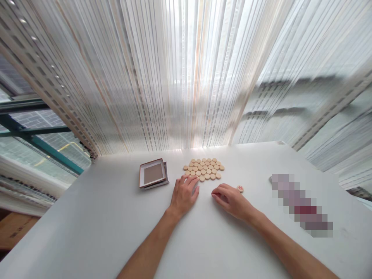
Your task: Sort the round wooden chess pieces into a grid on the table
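Several round wooden Chinese chess pieces [204, 167] lie close together in loose rows on the white table, plain sides up. My left hand [183, 195] rests at the near left edge of this group, its fingers spread and fingertips touching or just over the nearest pieces. To the right, my right hand [229, 198] is low over the table with fingers curled and thumb and fingertips together; whether anything small is between them is hidden. Just beyond its knuckles lies a single chess piece [240, 188] with a red character facing up.
An open shallow box [154, 174], its two parts stacked, sits left of the pieces. A pixelated long object [302, 205] lies on the right of the white table [95, 217]. A striped sheer curtain [174, 77] hangs along the far edge. A cardboard box [17, 230] stands at lower left.
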Available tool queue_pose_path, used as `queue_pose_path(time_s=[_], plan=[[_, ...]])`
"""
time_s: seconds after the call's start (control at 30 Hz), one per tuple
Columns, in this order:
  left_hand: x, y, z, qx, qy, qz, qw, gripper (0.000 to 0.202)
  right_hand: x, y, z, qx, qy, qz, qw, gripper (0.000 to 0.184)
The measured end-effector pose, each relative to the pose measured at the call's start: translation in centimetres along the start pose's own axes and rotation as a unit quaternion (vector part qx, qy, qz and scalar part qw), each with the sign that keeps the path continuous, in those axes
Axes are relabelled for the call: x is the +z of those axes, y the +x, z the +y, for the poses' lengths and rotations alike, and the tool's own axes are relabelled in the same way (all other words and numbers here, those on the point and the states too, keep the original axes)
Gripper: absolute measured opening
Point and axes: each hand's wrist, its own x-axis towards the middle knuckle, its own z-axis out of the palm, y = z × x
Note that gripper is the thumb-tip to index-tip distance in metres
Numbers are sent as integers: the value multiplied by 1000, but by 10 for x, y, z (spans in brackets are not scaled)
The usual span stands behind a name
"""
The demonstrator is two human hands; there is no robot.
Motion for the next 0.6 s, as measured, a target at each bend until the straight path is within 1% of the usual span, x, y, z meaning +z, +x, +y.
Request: queue_pose_path(time_s=[0.27,0.47,0.6], plan=[[1,1,1,4,-9,2,1000,29,-1,-2,1,7,11,-6,1000,17],[1,2,2,15,-29,0,999,14,0,-1,3,14,18,-5,1000,19],[1,0,4,29,-37,2,999,13,0,-1,4,19,21,-6,1000,18]])
